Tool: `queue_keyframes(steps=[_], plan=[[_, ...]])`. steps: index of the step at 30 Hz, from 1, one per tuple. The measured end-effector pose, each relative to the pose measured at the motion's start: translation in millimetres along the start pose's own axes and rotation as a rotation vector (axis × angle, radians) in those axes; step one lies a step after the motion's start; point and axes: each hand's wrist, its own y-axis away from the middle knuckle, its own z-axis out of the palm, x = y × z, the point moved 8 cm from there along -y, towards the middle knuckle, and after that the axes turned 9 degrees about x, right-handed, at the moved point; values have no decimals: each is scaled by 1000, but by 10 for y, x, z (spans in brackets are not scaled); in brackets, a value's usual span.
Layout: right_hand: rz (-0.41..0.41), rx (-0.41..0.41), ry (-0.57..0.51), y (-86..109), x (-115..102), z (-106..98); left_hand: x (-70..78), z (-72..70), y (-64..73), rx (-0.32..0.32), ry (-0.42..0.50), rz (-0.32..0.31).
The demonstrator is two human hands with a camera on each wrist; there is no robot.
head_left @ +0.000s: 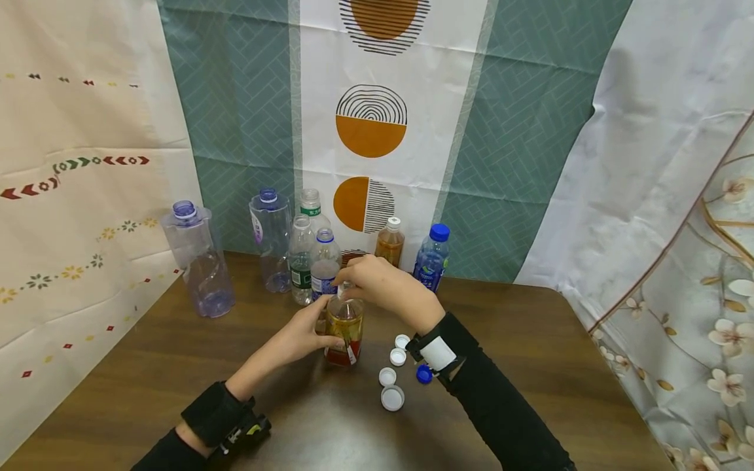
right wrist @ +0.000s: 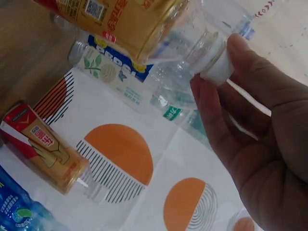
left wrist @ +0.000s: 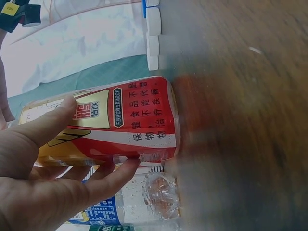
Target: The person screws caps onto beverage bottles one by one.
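A bottle with a gold and red label point(head_left: 344, 330) stands upright on the table near the middle. My left hand point(head_left: 302, 335) grips its body, thumb on the near side and fingers round the far side, as the left wrist view shows on the printed label point(left wrist: 125, 115). Over the bottle's top reaches my right hand point(head_left: 385, 288), which pinches the white cap point(right wrist: 219, 70) between thumb and fingers. In the right wrist view the cap sits at the bottle's clear neck point(right wrist: 197, 50).
Several uncapped clear bottles stand back left, including two large purple-tinted ones point(head_left: 206, 278). Behind the right hand are another gold-labelled bottle point(head_left: 390, 243) with a white cap and a blue-capped bottle point(head_left: 432, 261). Loose white caps point(head_left: 392, 398) and a blue cap point(head_left: 424, 374) lie below the right wrist.
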Motion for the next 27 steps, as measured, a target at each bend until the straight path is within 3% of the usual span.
queue_keyframes(steps=[5, 14, 27], plan=[[66, -14, 58, 18, -28, 15, -4, 5, -2, -5, -14, -20], [-69, -98, 128, 26, -153, -77, -5, 13, -11, -9, 0, -1], [-125, -137, 91, 45, -152, -71, -21, 10, -14, -11, -4, 3]])
